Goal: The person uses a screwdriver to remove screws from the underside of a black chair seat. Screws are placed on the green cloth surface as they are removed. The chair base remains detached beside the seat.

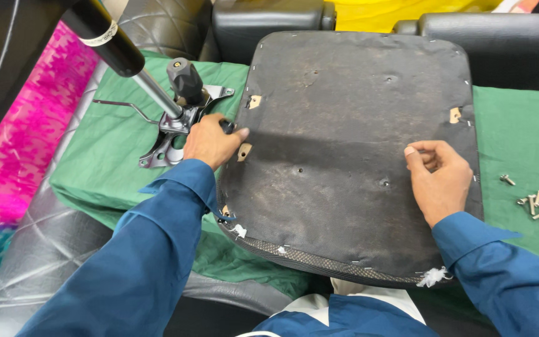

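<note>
An upturned office chair seat (344,125) lies underside up on a green cloth (120,156), its dark fabric base showing screw holes and staples. My left hand (210,142) rests at the seat's left edge, its thumb on the seat and its fingers curled by a black knob on the metal chair mechanism (179,118) beside it. My right hand (438,178) lies on the seat's right part with fingers curled loosely; nothing shows in it. Both arms wear blue sleeves.
A black gas cylinder (104,37) rises from the mechanism toward the upper left. Several loose bolts (534,205) lie on the cloth at the right. Black padded chairs (494,43) stand behind, and pink patterned fabric (26,131) lies at the left.
</note>
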